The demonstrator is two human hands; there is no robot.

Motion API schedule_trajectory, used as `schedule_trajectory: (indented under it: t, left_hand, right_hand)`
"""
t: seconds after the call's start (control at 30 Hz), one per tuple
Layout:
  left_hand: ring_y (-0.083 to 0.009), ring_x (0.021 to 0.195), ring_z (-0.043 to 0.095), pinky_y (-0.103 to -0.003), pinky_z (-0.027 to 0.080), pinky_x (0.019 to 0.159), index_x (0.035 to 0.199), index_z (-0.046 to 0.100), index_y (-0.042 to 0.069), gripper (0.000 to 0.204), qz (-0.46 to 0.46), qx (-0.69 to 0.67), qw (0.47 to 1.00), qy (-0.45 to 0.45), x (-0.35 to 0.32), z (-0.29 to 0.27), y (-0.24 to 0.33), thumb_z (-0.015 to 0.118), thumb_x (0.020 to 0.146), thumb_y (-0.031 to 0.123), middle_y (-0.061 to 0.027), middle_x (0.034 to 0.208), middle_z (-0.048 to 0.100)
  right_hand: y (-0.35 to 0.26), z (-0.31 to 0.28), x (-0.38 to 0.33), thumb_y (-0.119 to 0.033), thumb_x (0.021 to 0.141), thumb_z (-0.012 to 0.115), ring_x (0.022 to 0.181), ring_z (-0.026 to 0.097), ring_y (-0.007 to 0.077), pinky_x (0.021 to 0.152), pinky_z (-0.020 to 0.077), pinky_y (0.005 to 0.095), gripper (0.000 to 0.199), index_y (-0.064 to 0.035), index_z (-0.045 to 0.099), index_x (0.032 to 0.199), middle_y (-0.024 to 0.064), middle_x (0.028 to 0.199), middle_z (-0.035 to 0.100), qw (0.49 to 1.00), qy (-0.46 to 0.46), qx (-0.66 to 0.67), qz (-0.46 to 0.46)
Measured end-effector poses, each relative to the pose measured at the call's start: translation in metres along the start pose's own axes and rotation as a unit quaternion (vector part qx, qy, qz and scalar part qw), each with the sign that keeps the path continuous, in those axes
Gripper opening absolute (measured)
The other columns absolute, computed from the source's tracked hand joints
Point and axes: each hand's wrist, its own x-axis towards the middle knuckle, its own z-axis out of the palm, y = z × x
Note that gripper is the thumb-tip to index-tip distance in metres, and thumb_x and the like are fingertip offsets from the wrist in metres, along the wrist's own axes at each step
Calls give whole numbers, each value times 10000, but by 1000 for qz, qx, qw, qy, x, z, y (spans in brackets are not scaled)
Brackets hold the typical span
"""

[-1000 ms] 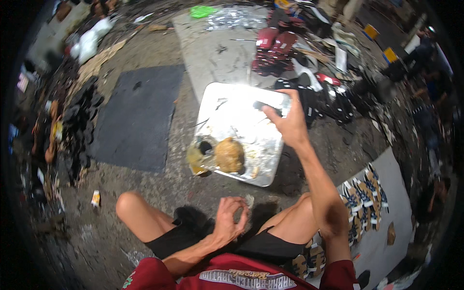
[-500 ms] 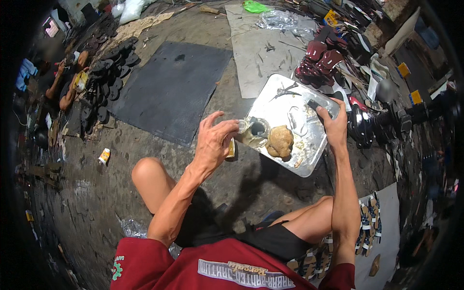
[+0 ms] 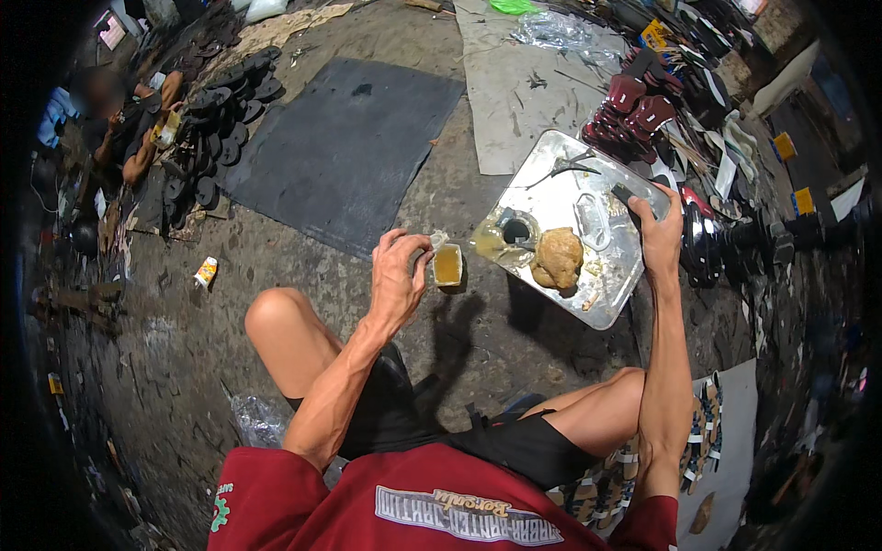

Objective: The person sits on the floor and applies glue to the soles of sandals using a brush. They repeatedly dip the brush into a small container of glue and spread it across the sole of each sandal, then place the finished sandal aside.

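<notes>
My left hand is closed, with a small translucent piece at its fingertips; its kind is unclear. Just right of those fingers, a small squarish container of amber stuff stands on the floor. My right hand grips the right edge of a shiny metal tray, thumb over the rim beside a small dark block. On the tray lie a tan, lumpy mass, an oval metal ring and a dark forked tool. A round dark-centred piece sits by the yellow-smeared left corner.
A black sheet lies ahead on the floor, left of a grey sheet. Dark soles are piled at the left near another person. Maroon footwear parts lie beyond the tray. Strapped sandals lie by my right leg.
My left hand has drawn back leftward from the tray's corner, bringing the translucent piece with it. The amber container shows more fully. My right hand keeps its hold; the whole view has shifted slightly.
</notes>
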Motion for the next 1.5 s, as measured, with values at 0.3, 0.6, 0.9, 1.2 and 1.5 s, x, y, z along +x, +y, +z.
schedule_trajectory:
  t: [0.3,0.6,0.9,1.2,1.5]
  left_hand:
    - [-148,948,622,-346,516,833,1094,743,26,188,-242,-221,945,6,20,6,0,701,1004,185,-68,1050,737]
    - [-221,996,625,-388,513,866,1049,737,8,164,-241,-272,928,-88,14,8,12,738,971,152,-80,1021,723]
    - [-339,1132,572,-474,471,1010,999,758,29,121,-121,-58,991,15,-7,4,-16,754,884,63,-141,1099,723]
    - [-332,1241,583,-474,442,1085,990,748,56,177,185,-66,981,2,58,-7,90,782,818,33,-64,1172,761]
    - [-363,1323,572,-601,363,1143,1091,787,83,236,302,177,920,-178,81,9,119,679,882,67,-53,1240,768]
  right_hand:
    - [-29,18,-7,-248,898,794,1005,646,211,937,508,330,542,33,583,1310,153,1163,676,999,-4,-51,8]
    - [-31,24,-8,-146,930,760,848,633,128,745,528,276,451,13,561,1302,93,1047,677,999,24,-27,-14]
    - [1,9,5,-278,898,787,1090,600,240,998,464,362,538,32,598,1295,178,1179,652,997,28,-72,9]
    - [16,5,12,-206,880,786,893,692,172,876,525,306,488,35,594,1258,113,927,766,998,53,-14,-8]
    - [19,-5,11,-190,932,723,902,711,149,903,532,287,445,73,579,1262,112,947,789,999,49,-12,22]
